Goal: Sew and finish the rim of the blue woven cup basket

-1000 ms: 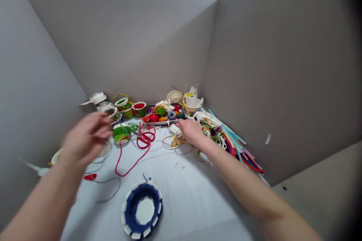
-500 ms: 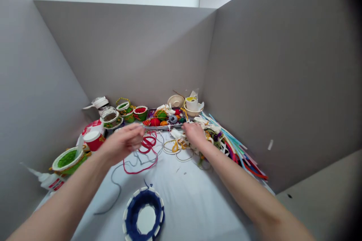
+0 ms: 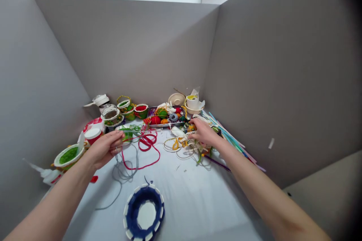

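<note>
Left grip (image 3: 105, 149) pinching pale thread (image 3: 147, 130), running sideways

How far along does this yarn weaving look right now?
Finished-looking: the red-and-green woven cup at the back. In hand: the right hand sits in loose yarn and white strips; the left hand is beside a green woven cup. Left: the blue woven disc has a bare white centre.

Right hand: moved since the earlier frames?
Yes. The right hand has shifted to the person's right, further from the end of the metal tray and closer to the pipe cleaners.
</note>
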Available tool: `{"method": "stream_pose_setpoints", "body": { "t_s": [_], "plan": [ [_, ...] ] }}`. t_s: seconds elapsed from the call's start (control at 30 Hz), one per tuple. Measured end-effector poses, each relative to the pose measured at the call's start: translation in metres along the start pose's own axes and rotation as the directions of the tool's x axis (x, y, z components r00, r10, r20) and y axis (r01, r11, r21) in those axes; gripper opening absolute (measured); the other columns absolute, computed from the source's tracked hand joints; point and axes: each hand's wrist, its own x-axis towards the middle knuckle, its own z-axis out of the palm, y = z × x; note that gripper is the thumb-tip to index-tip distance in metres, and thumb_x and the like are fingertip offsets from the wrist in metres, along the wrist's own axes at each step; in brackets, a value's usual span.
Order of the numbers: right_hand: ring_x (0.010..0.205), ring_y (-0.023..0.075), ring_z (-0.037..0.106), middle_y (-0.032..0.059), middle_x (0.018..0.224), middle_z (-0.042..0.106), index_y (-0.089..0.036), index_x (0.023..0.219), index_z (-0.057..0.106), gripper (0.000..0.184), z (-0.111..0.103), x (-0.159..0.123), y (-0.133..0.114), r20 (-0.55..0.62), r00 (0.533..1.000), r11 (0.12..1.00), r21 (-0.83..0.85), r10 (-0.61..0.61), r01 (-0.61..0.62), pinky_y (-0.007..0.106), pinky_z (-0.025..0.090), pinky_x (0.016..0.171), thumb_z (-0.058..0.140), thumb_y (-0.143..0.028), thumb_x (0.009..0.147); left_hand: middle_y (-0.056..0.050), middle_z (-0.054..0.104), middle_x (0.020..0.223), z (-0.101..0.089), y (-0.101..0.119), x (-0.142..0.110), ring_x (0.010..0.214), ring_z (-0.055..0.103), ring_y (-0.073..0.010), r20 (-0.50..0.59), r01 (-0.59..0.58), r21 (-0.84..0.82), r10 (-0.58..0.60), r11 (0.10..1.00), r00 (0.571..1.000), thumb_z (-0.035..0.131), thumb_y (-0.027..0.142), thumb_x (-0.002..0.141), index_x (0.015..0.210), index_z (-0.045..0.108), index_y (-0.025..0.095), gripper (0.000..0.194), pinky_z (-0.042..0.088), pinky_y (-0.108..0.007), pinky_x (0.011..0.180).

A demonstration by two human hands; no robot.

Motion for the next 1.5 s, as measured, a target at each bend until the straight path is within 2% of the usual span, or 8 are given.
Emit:
{"method": "stream_pose_setpoints", "body": {
  "t_s": [0.27,0.5,0.63,0.77,1.03,1.2,1.33,1.5],
  "plan": [
    [0.102,0.0217,0.052,0.0082,0.107,0.06,-0.018,0.11,0.059,0.033,-0.009,-0.008,0.009,-0.025,0.999,0.996,0.083,-0.038,0.04,0.035,0.039,0.09,0.054,-0.018,0.077,0.01,0.026,0.055,0.024,-0.028,0.025,0.045,0.016,-0.003,0.05,0.157,0.228,-0.173,0.961,0.984,0.075,0.039,0.066,0.073,0.05,0.015,0.036,0.012,-0.018,0.04],
    [0.094,0.0223,0.05,0.005,0.092,0.062,-0.021,0.081,0.065,0.01,-0.003,-0.002,-0.007,0.005,0.999,0.989,-0.142,0.043,-0.042,0.034,0.034,0.082,0.056,-0.023,0.077,0.009,0.03,0.053,0.112,-0.041,0.067,0.045,0.023,-0.0045,0.231,0.065,0.454,-0.187,0.889,0.955,0.075,0.049,0.059,0.067,0.05,0.017,0.042,0.015,-0.021,0.042],
    [0.086,0.0191,0.053,0.0034,0.086,0.063,-0.019,0.082,0.059,0.008,-0.003,-0.001,-0.015,-0.124,0.99,0.997,-0.022,0.074,-0.078,0.031,0.035,0.078,0.052,-0.021,0.078,0.005,0.043,0.055,0.163,-0.055,0.091,0.047,0.032,-0.0064,0.176,-0.023,0.603,-0.104,0.797,0.979,0.073,0.047,0.059,0.076,0.062,0.015,0.038,0.021,-0.022,0.044],
    [0.074,0.0166,0.053,0.0022,0.077,0.062,-0.019,0.081,0.057,0.01,-0.001,-0.002,-0.016,-0.225,0.966,0.982,0.168,0.125,-0.088,0.027,0.038,0.07,0.05,-0.025,0.081,0.006,0.039,0.05,0.186,-0.071,0.107,0.045,0.03,-0.0071,0.195,-0.063,0.624,-0.078,0.779,0.978,0.066,0.044,0.067,0.07,0.063,0.015,0.029,0.02,-0.023,0.043],
    [0.063,0.0159,0.053,0.0031,0.077,0.06,-0.016,0.104,0.051,0.026,-0.006,-0.006,0.009,-0.5,0.707,0.857,0.401,0.5,-0.323,0.027,0.042,0.062,0.049,-0.031,0.082,0.007,0.033,0.046,0.181,-0.074,0.105,0.042,0.03,-0.0076,0.132,-0.007,0.651,-0.104,0.759,0.986,0.065,0.044,0.067,0.067,0.059,0.016,0.029,0.021,-0.023,0.042],
    [0.083,0.0223,0.056,0.0119,0.102,0.059,-0.015,0.12,0.047,0.04,-0.004,-0.008,0.009,-0.464,0.81,0.933,0.164,0.359,-0.32,0.034,0.044,0.076,0.047,-0.022,0.08,0.005,0.043,0.051,0.199,-0.074,0.097,0.05,0.034,-0.008,0.184,-0.087,0.616,-0.035,0.783,0.982,0.072,0.043,0.059,0.064,0.061,0.014,0.032,0.026,-0.023,0.049],
    [0.105,0.0303,0.048,0.017,0.118,0.048,-0.016,0.124,0.049,0.046,-0.009,-0.012,-0.001,-0.464,0.837,0.922,-0.099,0.29,-0.374,0.042,0.04,0.086,0.05,-0.02,0.079,0.003,0.047,0.054,0.204,-0.081,0.104,0.055,0.038,-0.0094,0.155,-0.092,0.59,0.0,0.802,0.988,0.069,0.032,0.062,0.063,0.062,0.012,0.02,0.029,-0.023,0.052],
    [0.112,0.0283,0.041,0.01,0.12,0.052,-0.022,0.097,0.065,0.019,-0.009,-0.014,-0.014,-0.218,0.975,0.977,-0.195,0.043,-0.086,0.043,0.034,0.092,0.052,-0.026,0.084,0.004,0.041,0.053,0.196,-0.081,0.108,0.051,0.035,-0.0085,0.118,-0.069,0.54,0.006,0.839,0.993,0.061,0.03,0.069,0.063,0.054,0.015,0.017,0.026,-0.022,0.048]
  ]
}}
